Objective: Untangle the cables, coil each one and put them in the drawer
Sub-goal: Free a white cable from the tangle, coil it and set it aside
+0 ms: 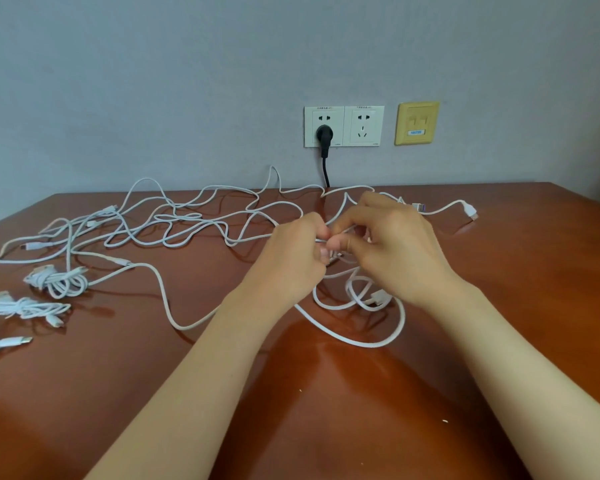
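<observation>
A tangle of white cables [174,220] sprawls over the back left of the brown table [326,393]. My left hand [291,258] and my right hand [388,247] meet at the table's middle, both pinching the same white cable where strands cross. Loops of that cable [364,306] hang and lie just below my hands. Three bundled white cables lie at the left edge: one coil [58,280], a second bundle [28,308], and a third [0,342] partly cut off. One USB plug end [470,211] rests at the back right. No drawer is in view.
On the grey wall sits a double socket [343,126] with a black plug [324,135] whose cord drops behind the table. A yellow wall plate [417,123] is to its right. The table's front and right side carry bare wood.
</observation>
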Motion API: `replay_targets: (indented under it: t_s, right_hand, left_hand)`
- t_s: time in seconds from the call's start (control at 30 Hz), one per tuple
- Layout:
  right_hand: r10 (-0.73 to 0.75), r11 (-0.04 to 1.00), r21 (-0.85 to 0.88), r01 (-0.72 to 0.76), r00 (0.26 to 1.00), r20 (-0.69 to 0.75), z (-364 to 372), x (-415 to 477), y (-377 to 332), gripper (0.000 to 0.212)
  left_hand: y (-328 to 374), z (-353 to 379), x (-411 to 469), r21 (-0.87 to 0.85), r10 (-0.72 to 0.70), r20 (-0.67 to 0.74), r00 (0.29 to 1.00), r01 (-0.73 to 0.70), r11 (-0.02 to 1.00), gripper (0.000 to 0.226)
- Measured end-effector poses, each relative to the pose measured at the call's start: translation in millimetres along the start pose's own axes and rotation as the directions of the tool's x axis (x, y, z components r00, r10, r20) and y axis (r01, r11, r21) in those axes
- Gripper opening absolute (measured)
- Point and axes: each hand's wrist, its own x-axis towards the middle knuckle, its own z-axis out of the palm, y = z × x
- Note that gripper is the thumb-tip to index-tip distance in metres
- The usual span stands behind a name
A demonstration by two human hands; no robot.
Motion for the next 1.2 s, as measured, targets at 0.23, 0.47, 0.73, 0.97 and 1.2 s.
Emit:
replay_targets:
  t_s: [0.23, 0.47, 0.73, 0.97, 1.2]
  right_hand:
    - [0.336, 0.811, 0.467, -0.353, 0.934, 0.123, -8, 5, 15, 0.023]
    - [0.492, 0.430, 0.664, -0.611, 0.775, 0.395, -5, 0, 27, 0.021]
    - [0.453, 0.520, 0.689, -0.505, 0.847, 0.278, 11, 1, 14, 0.012]
    - [0.283, 0.897, 0.375, -0.235, 0.956, -0.078, 21, -10, -19, 0.011]
    - [0.254, 0.762, 0.601, -0.240, 0.965, 0.063, 21, -12, -21, 0.011]
  left_hand:
    - [3, 3, -3, -0.228, 0.017, 0.204, 0.979, 0.030, 0.973, 0.032]
    - [2, 4, -2, -0.476, 0.023, 0.194, 0.981, 0.073, 0.877, 0.030]
    - [1, -1, 5, -0.636, -0.114, 0.005, 0.993, 0.091, 0.766, 0.031]
    - [-8, 6, 10, -0.548, -0.263, -0.100, 0.960, 0.167, 0.819, 0.030]
    - [-11, 6, 11, -0.531, -0.250, -0.127, 0.960, 0.148, 0.835, 0.039]
